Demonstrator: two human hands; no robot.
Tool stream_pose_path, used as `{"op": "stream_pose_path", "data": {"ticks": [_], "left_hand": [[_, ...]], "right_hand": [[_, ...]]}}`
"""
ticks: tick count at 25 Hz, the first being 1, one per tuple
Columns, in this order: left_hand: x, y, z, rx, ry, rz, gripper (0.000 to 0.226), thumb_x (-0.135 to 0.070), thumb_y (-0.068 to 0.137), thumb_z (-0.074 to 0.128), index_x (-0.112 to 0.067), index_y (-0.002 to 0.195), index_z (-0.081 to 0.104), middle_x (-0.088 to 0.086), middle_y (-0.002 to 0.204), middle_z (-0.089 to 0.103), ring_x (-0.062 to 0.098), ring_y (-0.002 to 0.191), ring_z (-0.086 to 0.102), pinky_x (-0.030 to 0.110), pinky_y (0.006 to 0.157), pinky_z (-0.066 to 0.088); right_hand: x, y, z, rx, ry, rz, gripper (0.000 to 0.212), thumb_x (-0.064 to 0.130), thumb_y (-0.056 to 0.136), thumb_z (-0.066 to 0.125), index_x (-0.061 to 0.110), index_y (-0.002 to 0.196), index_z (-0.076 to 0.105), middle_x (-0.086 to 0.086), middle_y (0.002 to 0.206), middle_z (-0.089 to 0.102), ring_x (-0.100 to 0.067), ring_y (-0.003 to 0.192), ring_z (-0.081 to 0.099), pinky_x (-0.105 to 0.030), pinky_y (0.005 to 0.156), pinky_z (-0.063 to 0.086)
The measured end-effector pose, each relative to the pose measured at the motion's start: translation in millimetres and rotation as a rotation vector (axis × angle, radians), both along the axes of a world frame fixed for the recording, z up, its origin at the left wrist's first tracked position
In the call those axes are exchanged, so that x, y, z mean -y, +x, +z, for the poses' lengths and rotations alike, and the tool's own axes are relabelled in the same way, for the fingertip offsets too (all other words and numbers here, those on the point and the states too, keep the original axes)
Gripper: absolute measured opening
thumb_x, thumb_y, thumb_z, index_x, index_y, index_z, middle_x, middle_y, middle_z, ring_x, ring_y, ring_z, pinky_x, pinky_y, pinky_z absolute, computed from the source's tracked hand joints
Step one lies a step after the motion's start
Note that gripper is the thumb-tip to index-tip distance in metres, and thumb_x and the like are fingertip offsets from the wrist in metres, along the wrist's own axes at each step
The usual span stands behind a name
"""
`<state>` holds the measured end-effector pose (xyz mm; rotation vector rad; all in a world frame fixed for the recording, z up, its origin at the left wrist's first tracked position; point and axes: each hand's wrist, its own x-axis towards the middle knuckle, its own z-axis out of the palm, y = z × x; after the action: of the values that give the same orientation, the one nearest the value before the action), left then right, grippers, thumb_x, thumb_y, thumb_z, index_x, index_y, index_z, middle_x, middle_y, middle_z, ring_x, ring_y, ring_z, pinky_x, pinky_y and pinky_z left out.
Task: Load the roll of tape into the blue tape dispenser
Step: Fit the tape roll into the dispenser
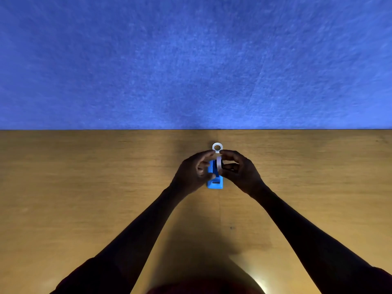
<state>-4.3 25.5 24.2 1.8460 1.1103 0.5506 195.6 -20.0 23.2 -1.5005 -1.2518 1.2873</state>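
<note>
- Two forearms reach over a wooden table (84, 187).
- Left hand (194, 171) curls its fingers beside the blue tape dispenser (214, 183).
- Right hand (238, 169) pinches an upright roll of tape (219, 163) above the dispenser.
- Beyond lies a white ring (217, 147).

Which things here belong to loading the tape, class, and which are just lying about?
In the job:
- tape roll, held upright over the dispenser by both hands
- blue dispenser
- left hand
- right hand

Lying about:
- white ring flat on the table, beyond the dispenser
</note>
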Motion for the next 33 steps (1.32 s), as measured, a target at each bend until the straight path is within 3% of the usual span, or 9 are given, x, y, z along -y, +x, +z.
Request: {"op": "stream_pose_path", "data": {"ticks": [4, 9, 15, 20, 23, 25, 29, 33], "left_hand": [[1.5, 3.9, 4.4, -0.095, 0.178, -0.064, 0.086, -0.030, 0.074, 0.086, -0.034, 0.146, 0.040, -0.015, 0.145, 0.052, 0.002, 0.125, 0.054, 0.012, 0.090, 0.049], [1.5, 10.2, 5.8, -0.175, 0.304, -0.066, 0.078, -0.036, 0.074, 0.087, -0.026, 0.141, 0.048, -0.007, 0.139, 0.060, 0.008, 0.117, 0.061, 0.005, 0.083, 0.040], [-2.3, 11.2, 1.0, -0.203, 0.349, -0.056, 0.063, -0.033, 0.079, 0.084, -0.022, 0.134, 0.055, -0.005, 0.128, 0.068, 0.009, 0.109, 0.067, 0.006, 0.080, 0.044], [-4.7, 12.5, -5.4, -0.211, 0.358, -0.036, 0.053, -0.044, 0.083, 0.074, -0.021, 0.128, 0.059, -0.007, 0.120, 0.071, 0.006, 0.103, 0.068, 0.013, 0.079, 0.051], [-8.5, 11.7, -12.3, -0.258, 0.360, -0.032, 0.053, -0.038, 0.081, 0.080, -0.024, 0.127, 0.059, -0.010, 0.120, 0.071, 0.006, 0.104, 0.067, 0.019, 0.080, 0.055], [-9.9, 12.1, -17.3, -0.298, 0.354, -0.022, 0.057, -0.036, 0.080, 0.081, -0.025, 0.131, 0.058, -0.010, 0.122, 0.070, 0.006, 0.104, 0.067, 0.020, 0.081, 0.053], [-13.9, 17.6, -24.9, -0.335, 0.350, -0.043, 0.060, -0.035, 0.080, 0.082, -0.025, 0.134, 0.056, -0.009, 0.123, 0.071, 0.008, 0.106, 0.068, 0.017, 0.081, 0.047], [-18.2, 20.6, -31.8, -0.342, 0.332, -0.052, 0.059, -0.035, 0.081, 0.082, -0.024, 0.132, 0.055, -0.007, 0.121, 0.071, 0.010, 0.105, 0.069, 0.020, 0.081, 0.051]], "right_hand": [[-0.6, -0.7, -1.1, 0.015, -0.011, -0.019, 0.064, 0.016, 0.080, 0.081, 0.029, 0.135, 0.052, 0.007, 0.124, 0.065, -0.013, 0.107, 0.069, -0.037, 0.089, 0.060], [-4.3, -3.4, -3.1, 0.043, -0.001, -0.009, 0.066, 0.014, 0.080, 0.082, 0.023, 0.137, 0.051, 0.005, 0.122, 0.067, -0.012, 0.109, 0.068, -0.039, 0.090, 0.060], [-4.3, -4.9, -7.9, 0.064, -0.010, -0.015, 0.067, 0.015, 0.080, 0.082, 0.022, 0.138, 0.051, 0.004, 0.122, 0.067, -0.012, 0.109, 0.068, -0.036, 0.089, 0.060], [-3.3, -4.2, -11.2, 0.063, -0.050, -0.013, 0.063, 0.020, 0.082, 0.079, 0.020, 0.137, 0.049, 0.007, 0.123, 0.066, -0.011, 0.112, 0.066, -0.032, 0.092, 0.058], [-1.2, 3.8, -19.9, 0.220, -0.064, -0.115, 0.059, 0.025, 0.087, 0.074, 0.017, 0.139, 0.047, 0.002, 0.131, 0.062, -0.016, 0.118, 0.062, -0.027, 0.091, 0.053], [3.3, 12.0, -30.2, 0.372, -0.129, -0.156, 0.065, 0.029, 0.085, 0.077, 0.015, 0.141, 0.046, -0.003, 0.138, 0.058, -0.021, 0.122, 0.059, -0.030, 0.092, 0.052], [15.6, 22.7, -50.2, 0.545, -0.281, 0.072, 0.091, 0.037, 0.077, 0.082, 0.021, 0.151, 0.032, -0.002, 0.152, 0.044, -0.023, 0.138, 0.043, -0.037, 0.107, 0.043], [13.1, 19.9, -55.6, 0.661, -0.253, 0.167, 0.107, 0.044, 0.070, 0.085, 0.027, 0.155, 0.023, 0.000, 0.159, 0.034, -0.026, 0.143, 0.031, -0.043, 0.109, 0.038]]}}
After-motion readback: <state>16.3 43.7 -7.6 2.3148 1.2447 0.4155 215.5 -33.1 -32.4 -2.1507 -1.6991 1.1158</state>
